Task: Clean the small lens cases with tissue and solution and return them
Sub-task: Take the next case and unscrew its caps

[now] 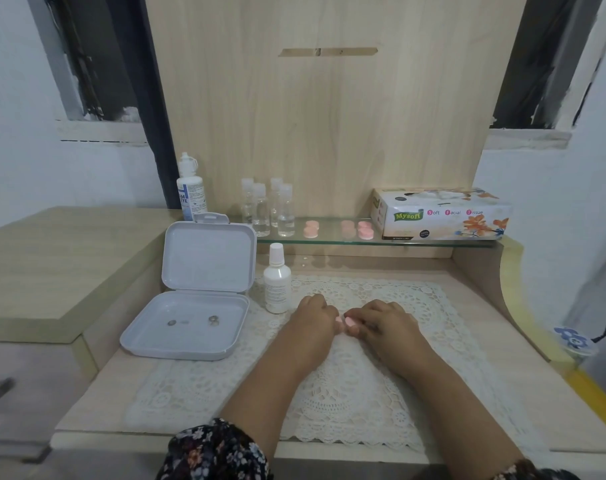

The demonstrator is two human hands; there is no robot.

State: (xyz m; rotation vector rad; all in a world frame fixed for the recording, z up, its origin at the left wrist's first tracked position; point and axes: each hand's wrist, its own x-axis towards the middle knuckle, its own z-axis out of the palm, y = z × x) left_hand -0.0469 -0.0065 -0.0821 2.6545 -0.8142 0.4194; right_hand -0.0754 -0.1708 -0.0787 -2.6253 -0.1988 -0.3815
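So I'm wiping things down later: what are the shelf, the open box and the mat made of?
Shelf: clear glass, see-through with a greenish edge. Box: seemingly matte grey-white moulded plastic, hinged lid. Mat: cream crocheted lace, probably cotton, with openwork holes.

Both hands (350,323) curled, fingertips together

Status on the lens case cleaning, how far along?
Early. Both hands, left and right, hold one pink case over the mat. No tissue is out of the box, and the solution bottle is capped. Other pink cases wait on the glass shelf.
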